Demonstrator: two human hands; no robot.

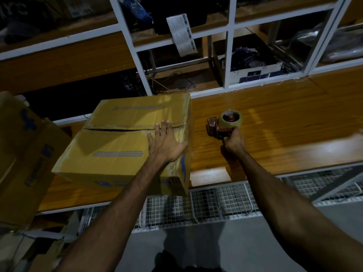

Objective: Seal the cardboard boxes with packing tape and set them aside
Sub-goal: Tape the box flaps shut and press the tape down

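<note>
At the far left, a second box stands tilted, partly out of frame, with blue print on its side. Just right of it, the box sits on the wooden bench, near the bench's front edge. It is brown cardboard, worn, with blue lettering on both top flaps and a blue logo on the near and right sides. The flaps are folded down; the centre seam shows a gap toward its left end, and the right edge is frayed. The left hand lies open and flat on the top at the right end, fingers spread across the seam. Right of the box, apart from it, the right hand is closed around the handle of a red tape gun, which carries a roll of tape and rests on the bench. Behind, white shelving holds assorted goods.
</note>
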